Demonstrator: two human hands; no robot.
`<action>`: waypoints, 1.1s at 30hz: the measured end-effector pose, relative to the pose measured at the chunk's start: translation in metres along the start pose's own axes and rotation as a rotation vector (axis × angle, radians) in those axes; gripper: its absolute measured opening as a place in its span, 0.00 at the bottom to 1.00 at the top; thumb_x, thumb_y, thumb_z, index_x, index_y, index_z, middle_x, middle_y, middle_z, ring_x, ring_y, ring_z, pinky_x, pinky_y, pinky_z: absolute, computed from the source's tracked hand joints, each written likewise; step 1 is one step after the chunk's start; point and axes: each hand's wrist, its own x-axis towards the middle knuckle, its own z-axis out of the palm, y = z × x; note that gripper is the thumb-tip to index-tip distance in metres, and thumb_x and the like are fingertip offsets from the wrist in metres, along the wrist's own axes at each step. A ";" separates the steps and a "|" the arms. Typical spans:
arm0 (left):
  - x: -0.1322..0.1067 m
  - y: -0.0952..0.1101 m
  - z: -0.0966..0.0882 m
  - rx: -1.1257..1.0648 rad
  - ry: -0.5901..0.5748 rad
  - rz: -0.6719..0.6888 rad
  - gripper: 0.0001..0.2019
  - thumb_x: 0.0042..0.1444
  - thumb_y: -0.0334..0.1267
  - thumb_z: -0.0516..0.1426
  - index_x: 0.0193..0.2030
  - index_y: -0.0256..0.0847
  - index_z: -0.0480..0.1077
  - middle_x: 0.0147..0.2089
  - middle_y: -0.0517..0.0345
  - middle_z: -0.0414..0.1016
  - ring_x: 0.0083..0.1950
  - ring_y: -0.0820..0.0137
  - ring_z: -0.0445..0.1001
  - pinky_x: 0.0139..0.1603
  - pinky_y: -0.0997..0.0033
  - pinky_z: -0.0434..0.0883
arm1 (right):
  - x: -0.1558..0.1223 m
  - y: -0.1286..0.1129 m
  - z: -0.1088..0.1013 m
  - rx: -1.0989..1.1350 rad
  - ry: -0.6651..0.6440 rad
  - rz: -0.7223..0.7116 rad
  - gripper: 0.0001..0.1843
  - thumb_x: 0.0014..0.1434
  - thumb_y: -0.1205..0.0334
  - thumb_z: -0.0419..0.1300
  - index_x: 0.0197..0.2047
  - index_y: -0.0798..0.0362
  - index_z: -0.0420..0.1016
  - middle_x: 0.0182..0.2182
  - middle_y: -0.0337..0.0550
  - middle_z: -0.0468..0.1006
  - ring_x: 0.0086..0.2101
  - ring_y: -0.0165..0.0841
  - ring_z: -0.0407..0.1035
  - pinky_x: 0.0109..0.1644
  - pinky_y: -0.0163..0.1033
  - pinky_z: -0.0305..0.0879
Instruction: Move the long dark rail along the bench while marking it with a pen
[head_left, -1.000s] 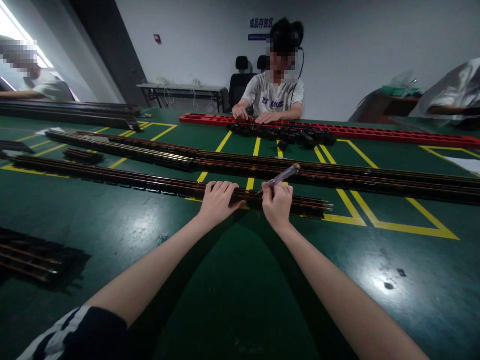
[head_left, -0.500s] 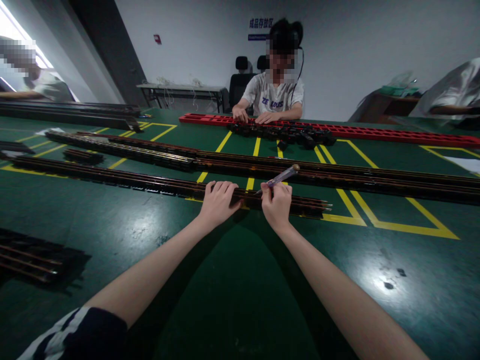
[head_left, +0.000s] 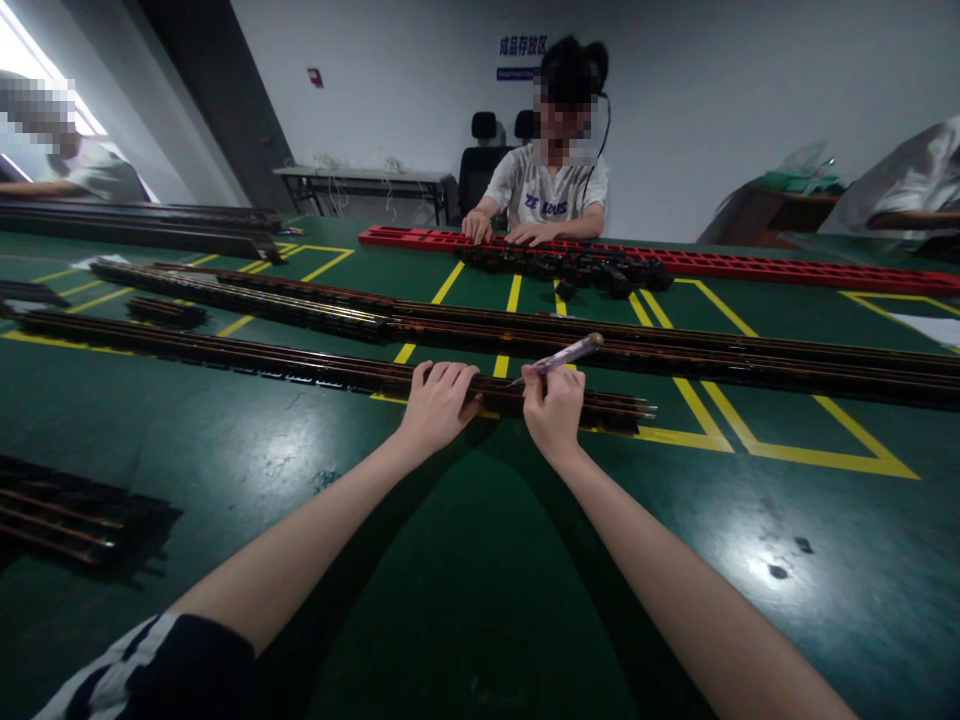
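Observation:
A long dark rail with copper strips (head_left: 225,352) lies across the green table (head_left: 465,560), ending right of my hands. My left hand (head_left: 437,405) rests on it with fingers curled over its top, pressing it down. My right hand (head_left: 553,408) is closed on a clear-handled screwdriver (head_left: 564,355), held like a pen, its tip down at the rail between my two hands.
More long dark rails (head_left: 675,350) lie further back. A red rail (head_left: 750,268) runs along the far edge, where a person (head_left: 551,185) sits working on black parts (head_left: 570,268). Short rail pieces (head_left: 60,515) lie at near left. Other people sit far left and right.
The near rail has slid slightly to the left under my hands. Both hands stay in nearly the same place, and the screwdriver has tilted a little lower.

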 end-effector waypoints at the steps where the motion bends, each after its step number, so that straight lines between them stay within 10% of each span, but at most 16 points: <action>1: 0.000 0.000 0.000 0.001 0.000 -0.001 0.16 0.61 0.39 0.50 0.53 0.37 0.66 0.53 0.48 0.73 0.54 0.57 0.68 0.58 0.51 0.57 | 0.000 0.000 0.000 -0.005 0.002 0.002 0.17 0.65 0.55 0.48 0.27 0.51 0.64 0.25 0.44 0.74 0.28 0.36 0.66 0.37 0.43 0.56; 33: 0.000 0.001 -0.001 -0.011 -0.015 0.007 0.16 0.59 0.33 0.49 0.53 0.42 0.67 0.54 0.50 0.73 0.55 0.57 0.67 0.59 0.50 0.56 | -0.001 0.000 0.000 -0.043 -0.029 0.061 0.18 0.65 0.53 0.46 0.26 0.51 0.64 0.26 0.46 0.73 0.29 0.36 0.64 0.39 0.44 0.57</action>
